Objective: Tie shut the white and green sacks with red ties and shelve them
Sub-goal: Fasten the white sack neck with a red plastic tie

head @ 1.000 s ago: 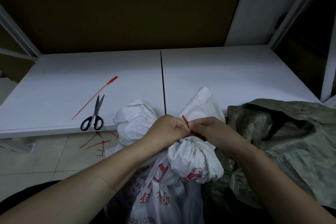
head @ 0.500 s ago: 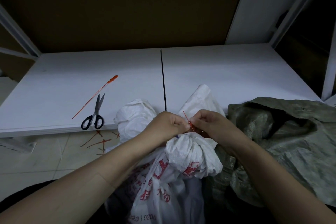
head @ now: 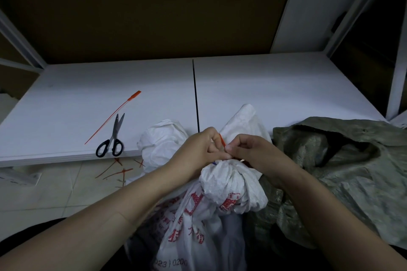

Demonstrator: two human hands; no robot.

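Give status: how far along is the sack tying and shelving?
Done: the neck of the white sack is gathered. In hand: the left hand grips that neck while the right hand pinches a red tie at it; not visibly cinched. Left: the green sack gapes open, untied; a spare red tie lies beside the scissors on the shelf; neither sack is shelved.

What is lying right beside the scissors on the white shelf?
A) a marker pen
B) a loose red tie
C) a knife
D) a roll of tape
B: a long thin loose red tie lies flat on the white shelf, just left of the blades of the black-handled scissors. No tape, knife or pen is in view there.
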